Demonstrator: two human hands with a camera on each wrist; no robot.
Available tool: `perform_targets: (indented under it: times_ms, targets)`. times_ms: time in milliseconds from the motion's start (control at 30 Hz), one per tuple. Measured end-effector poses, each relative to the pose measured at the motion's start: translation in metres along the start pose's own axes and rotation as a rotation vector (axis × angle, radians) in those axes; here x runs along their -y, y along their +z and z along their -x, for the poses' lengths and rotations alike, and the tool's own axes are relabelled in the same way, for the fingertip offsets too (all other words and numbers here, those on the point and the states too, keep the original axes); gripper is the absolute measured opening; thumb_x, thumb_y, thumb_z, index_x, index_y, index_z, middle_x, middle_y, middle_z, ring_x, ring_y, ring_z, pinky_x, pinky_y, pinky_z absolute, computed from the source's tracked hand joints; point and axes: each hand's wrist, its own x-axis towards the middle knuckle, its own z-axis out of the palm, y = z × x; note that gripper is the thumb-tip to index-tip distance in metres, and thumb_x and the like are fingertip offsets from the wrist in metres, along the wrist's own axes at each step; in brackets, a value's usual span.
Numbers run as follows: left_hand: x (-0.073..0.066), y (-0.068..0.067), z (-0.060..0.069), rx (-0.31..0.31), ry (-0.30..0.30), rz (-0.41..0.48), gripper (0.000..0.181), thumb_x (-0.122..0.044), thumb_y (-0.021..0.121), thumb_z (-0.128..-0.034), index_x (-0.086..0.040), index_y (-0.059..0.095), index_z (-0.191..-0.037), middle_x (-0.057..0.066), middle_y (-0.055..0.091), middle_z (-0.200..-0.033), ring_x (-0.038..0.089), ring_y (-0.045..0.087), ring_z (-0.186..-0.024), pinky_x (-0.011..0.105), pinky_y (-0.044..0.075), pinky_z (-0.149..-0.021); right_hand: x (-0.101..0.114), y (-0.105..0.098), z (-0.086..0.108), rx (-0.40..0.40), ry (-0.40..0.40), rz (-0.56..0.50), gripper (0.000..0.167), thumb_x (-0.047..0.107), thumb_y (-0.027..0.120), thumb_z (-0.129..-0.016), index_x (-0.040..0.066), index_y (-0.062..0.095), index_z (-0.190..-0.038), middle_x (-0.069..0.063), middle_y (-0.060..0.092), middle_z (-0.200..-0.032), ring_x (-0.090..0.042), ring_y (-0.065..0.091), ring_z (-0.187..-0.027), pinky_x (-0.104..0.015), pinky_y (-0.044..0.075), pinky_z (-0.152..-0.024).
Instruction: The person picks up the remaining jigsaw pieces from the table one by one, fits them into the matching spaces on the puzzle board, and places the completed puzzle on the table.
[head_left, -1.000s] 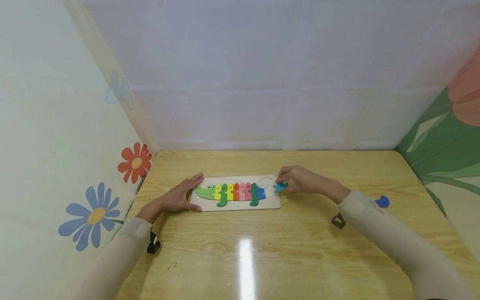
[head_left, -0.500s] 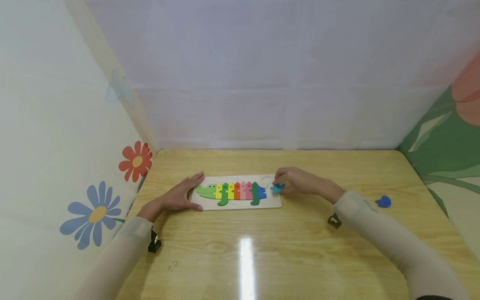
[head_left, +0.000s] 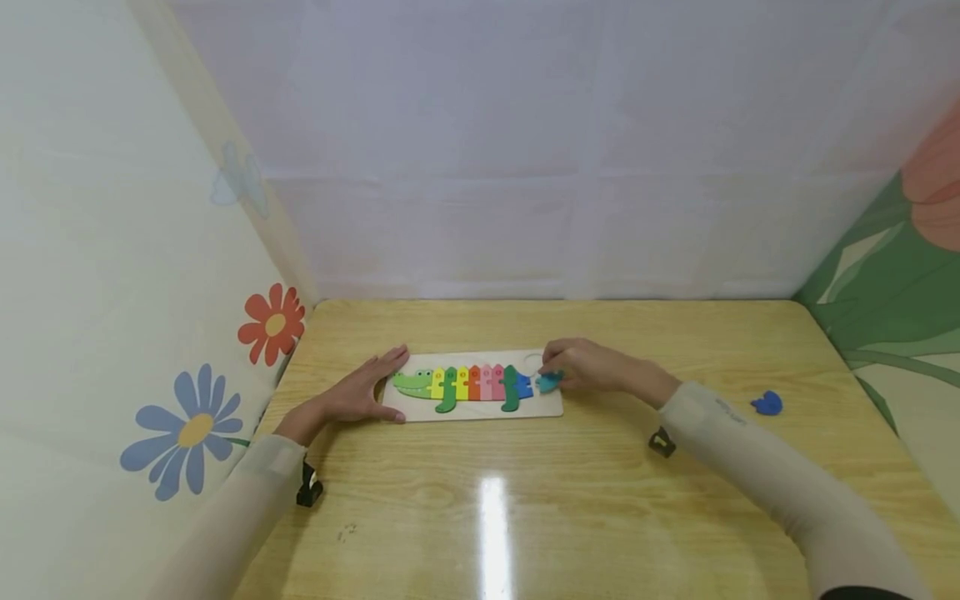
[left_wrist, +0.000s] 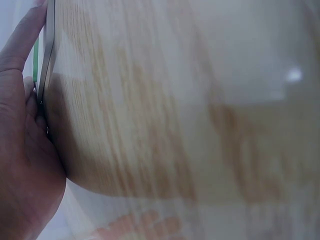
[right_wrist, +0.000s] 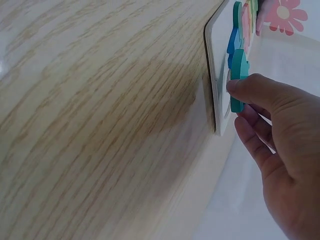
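Observation:
A pale wooden puzzle board (head_left: pixel 465 412) carries a crocodile made of colourful pieces, from a green head (head_left: pixel 412 384) at the left to a blue piece (head_left: pixel 524 385) at the right. Spread around the board's left end, my left hand (head_left: pixel 356 392) rests with its thumb at the near edge and its fingers at the far edge. At the right end my right hand (head_left: pixel 596 364) pinches a teal puzzle piece (head_left: pixel 550 382) just right of the blue piece. In the right wrist view, thumb and fingers hold the teal piece (right_wrist: pixel 238 75) on edge view, at the board's surface.
A loose blue puzzle piece (head_left: pixel 767 403) lies on the wooden table (head_left: pixel 600 517) right of the board, beyond my right forearm. A light wall rises behind the table, with flower-printed side walls left and right.
My right hand has moved left with the teal piece, bringing it closer to the blue piece on the board. My left hand stays at the board's left end.

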Motion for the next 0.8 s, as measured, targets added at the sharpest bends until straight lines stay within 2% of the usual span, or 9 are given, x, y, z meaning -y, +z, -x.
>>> perform_targets:
  times_ms: [533,800]
  targets:
    - [0.0,-0.001,-0.001,0.001,0.001,0.002,0.118,-0.05,0.089,-0.0833,-0.005,0.021,-0.169,0.015,0.011,-0.178,0.039,0.011,-0.163,0.063,0.005,-0.13,0.001,0.003,-0.009,0.011,-0.04,0.039,0.033,0.001,0.083,-0.09,0.002,0.078,-0.123,-0.012,0.07,-0.12,-0.025,0.068,-0.113,-0.038,0.059,-0.1]
    - [0.0,-0.001,0.0,0.002,-0.001,0.0,0.118,-0.05,0.089,-0.0834,-0.005,0.021,-0.169,0.015,0.011,-0.178,0.039,0.01,-0.163,0.063,0.005,-0.13,0.004,0.001,-0.012,0.046,-0.02,0.055,0.035,0.001,0.083,-0.09,0.004,0.078,-0.125,-0.012,0.07,-0.123,-0.025,0.067,-0.114,-0.037,0.059,-0.101]
